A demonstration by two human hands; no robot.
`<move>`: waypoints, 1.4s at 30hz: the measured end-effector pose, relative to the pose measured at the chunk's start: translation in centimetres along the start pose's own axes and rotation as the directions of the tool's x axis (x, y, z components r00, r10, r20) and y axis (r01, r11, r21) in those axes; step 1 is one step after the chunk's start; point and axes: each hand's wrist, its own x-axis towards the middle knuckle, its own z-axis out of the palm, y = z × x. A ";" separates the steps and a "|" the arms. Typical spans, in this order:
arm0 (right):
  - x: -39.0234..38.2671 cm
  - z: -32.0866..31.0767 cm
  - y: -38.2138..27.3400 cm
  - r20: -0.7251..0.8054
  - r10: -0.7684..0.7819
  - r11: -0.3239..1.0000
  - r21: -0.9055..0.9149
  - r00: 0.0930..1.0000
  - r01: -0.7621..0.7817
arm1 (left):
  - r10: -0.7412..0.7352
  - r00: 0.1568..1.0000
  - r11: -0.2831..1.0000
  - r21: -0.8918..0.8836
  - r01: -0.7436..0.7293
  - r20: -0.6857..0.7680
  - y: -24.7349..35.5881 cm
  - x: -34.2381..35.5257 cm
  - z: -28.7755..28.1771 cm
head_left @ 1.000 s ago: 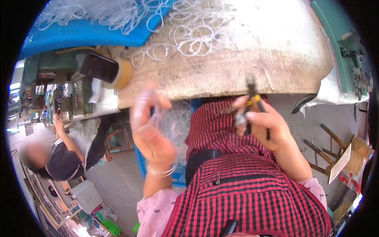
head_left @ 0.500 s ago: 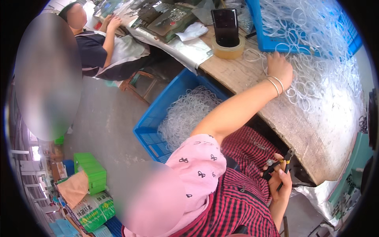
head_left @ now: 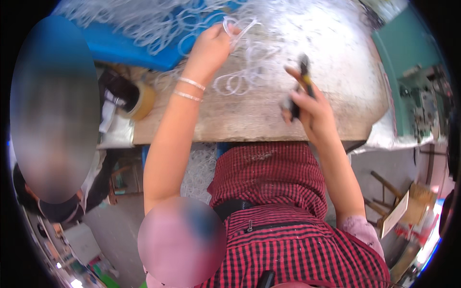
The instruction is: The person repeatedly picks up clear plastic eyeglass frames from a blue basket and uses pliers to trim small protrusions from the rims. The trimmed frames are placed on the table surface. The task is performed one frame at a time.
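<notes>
My left hand [head_left: 209,49], two bracelets at its wrist, pinches a looped clear plastic ring [head_left: 246,30] above the table beside the blue crate. Other clear rings [head_left: 236,84] lie loose on the wood just below that hand, and a heap of them spills over the crate's edge. Over the table's right part, my right hand [head_left: 314,108] is closed around dark-handled pliers [head_left: 308,80] with a yellow band, their jaws pointing away from me. Motion blurs the pliers, so I cannot tell whether the jaws are apart.
A blue crate [head_left: 137,54] stands at the far left of the wooden table [head_left: 259,126]. Nearby are a tape roll [head_left: 144,102] and a black phone [head_left: 120,90]. A green machine [head_left: 408,50] stands right; a wooden stool [head_left: 384,185] is below. Another person sits at left.
My view has turned toward the right side of the table. The left hand has lifted a clear ring from the pile, and the pliers in my right hand have risen from lap level to above the table.
</notes>
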 end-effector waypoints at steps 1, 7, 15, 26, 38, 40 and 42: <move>1.9 0.5 -0.5 0.043 0.013 0.995 0.098 0.999 -0.017 | -0.012 1.000 0.997 -0.083 0.011 -0.014 0.4 -0.3 0.9; 8.2 3.0 -1.1 -0.088 0.046 0.994 -0.092 0.995 -0.054 | -0.043 0.998 0.835 -0.551 0.005 -0.055 3.2 -3.2 3.7; 1.0 2.1 -5.7 -0.070 -0.078 0.958 -0.281 0.994 0.056 | 0.784 0.594 0.574 0.570 -0.587 -0.178 2.5 -10.0 1.9; -3.5 2.8 -1.2 0.097 0.098 0.992 -0.092 0.990 -0.089 | 0.764 0.643 0.470 0.641 -0.608 0.050 -0.8 -13.2 2.2; -8.9 5.8 1.1 0.211 -0.298 0.719 -0.592 0.931 0.364 | -0.101 0.976 0.117 -0.972 0.205 0.194 1.7 -16.1 2.4; -9.3 3.9 0.3 0.236 -0.469 0.586 -0.637 0.851 0.500 | -0.065 0.974 0.067 -0.973 0.220 0.215 1.4 -15.9 0.8; -9.5 2.9 -2.3 0.425 -0.377 0.213 -0.825 0.823 0.524 | -0.109 0.927 0.157 -0.915 0.372 0.358 2.9 -16.1 0.5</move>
